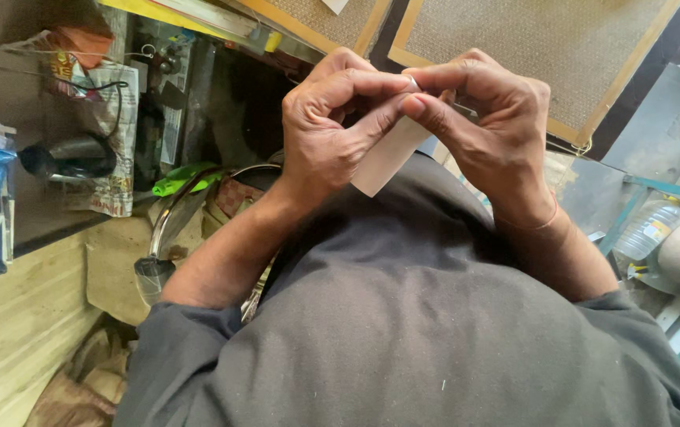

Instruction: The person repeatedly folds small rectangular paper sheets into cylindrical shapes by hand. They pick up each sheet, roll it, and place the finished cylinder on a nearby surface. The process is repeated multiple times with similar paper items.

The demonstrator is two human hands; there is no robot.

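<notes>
Fingers [403,101] of my left hand [332,134] and right hand [486,122] pinch shut on the thin white paper strip [387,158] at its twelve-o'clock end; it looks light, floppy, easily creased.

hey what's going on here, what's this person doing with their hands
A person in a dark grey shirt has both hands raised close together. The left hand and right hand pinch the top of a small white card between fingertips, its lower end hanging free. A plastic bottle lies off to the right.
</notes>
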